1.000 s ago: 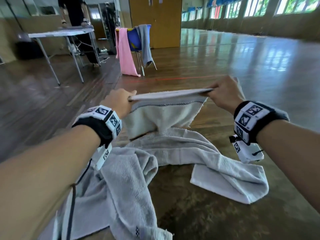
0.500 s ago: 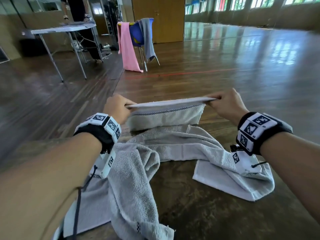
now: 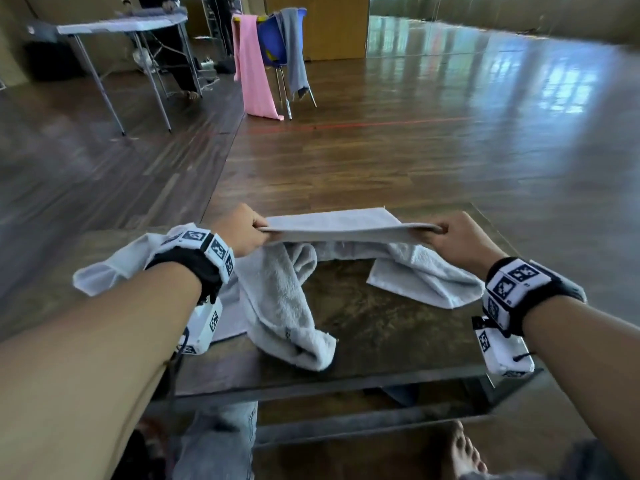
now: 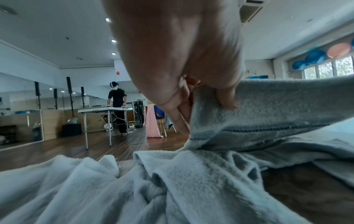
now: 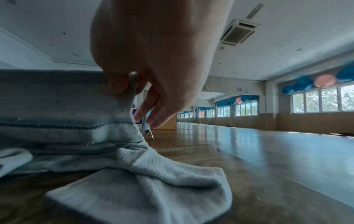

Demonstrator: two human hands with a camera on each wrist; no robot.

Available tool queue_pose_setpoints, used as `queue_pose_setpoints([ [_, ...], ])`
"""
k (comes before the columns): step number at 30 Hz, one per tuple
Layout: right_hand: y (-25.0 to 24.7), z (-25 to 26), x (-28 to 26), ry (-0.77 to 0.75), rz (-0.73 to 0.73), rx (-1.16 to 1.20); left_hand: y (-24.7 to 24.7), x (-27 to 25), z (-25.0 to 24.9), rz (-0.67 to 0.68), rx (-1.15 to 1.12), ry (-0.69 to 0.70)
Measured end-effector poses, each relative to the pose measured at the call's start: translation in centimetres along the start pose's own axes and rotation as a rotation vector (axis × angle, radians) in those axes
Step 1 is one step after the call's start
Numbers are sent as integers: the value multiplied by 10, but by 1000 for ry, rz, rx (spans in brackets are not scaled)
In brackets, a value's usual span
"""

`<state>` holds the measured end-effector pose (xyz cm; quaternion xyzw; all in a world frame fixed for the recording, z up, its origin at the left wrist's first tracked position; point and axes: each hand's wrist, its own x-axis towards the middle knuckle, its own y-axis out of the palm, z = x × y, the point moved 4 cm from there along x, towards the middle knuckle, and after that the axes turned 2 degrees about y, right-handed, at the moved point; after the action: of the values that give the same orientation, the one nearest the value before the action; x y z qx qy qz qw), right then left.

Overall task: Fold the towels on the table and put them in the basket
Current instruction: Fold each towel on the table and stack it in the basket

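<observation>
A folded white towel (image 3: 334, 221) is stretched flat just above the brown table (image 3: 374, 337), near its far edge. My left hand (image 3: 242, 230) pinches the towel's left end and my right hand (image 3: 450, 237) pinches its right end. The left wrist view shows the left hand's thumb and fingers (image 4: 226, 97) clamped on the towel (image 4: 277, 112) edge. In the right wrist view the right hand (image 5: 124, 86) nips the towel (image 5: 57, 103) corner. Beneath it a crumpled grey-white towel (image 3: 280, 299) sprawls over the table, with one end (image 3: 426, 282) under the right hand. No basket is in view.
A chair (image 3: 273, 43) draped with a pink towel (image 3: 254, 74) and a grey towel (image 3: 294, 53) stands on the wooden floor beyond. A folding table (image 3: 121, 27) with another person behind it is at the back left. My legs and a bare foot (image 3: 464, 452) are under the table.
Both hands have lowered the stretched towel toward the table, and its hanging part has dropped down onto the pile. The camera has tilted down, showing the table's near edge.
</observation>
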<state>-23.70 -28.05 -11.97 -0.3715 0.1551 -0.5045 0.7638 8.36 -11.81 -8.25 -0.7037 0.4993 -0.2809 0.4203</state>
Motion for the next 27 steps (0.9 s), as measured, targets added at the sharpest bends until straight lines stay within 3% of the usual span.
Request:
queue_pose_setpoints([
  [4, -16, 11, -36, 10, -82, 101, -17, -39, -13, -74, -61, -21],
  [8, -43, 27, -61, -40, -45, 52, -29, -72, -26, -20, -22, -20],
  [12, -63, 38, -81, 69, 171, 101, -27, -99, -34, 126, -55, -73],
  [16, -74, 45, -108, 100, 466, 113, -11, -127, -43, 366, -246, -18],
  [19, -75, 40, -117, 116, 564, 133, -2, -138, -43, 472, -311, -20],
  [21, -72, 36, -116, 137, 601, 163, -2, -135, -40, 461, -282, -24],
  [24, -61, 31, -102, 154, 547, 231, -3, -112, -31, 354, -262, 10],
  [27, -47, 18, -65, 163, 282, 202, -5, -77, -20, 180, -231, 49],
])
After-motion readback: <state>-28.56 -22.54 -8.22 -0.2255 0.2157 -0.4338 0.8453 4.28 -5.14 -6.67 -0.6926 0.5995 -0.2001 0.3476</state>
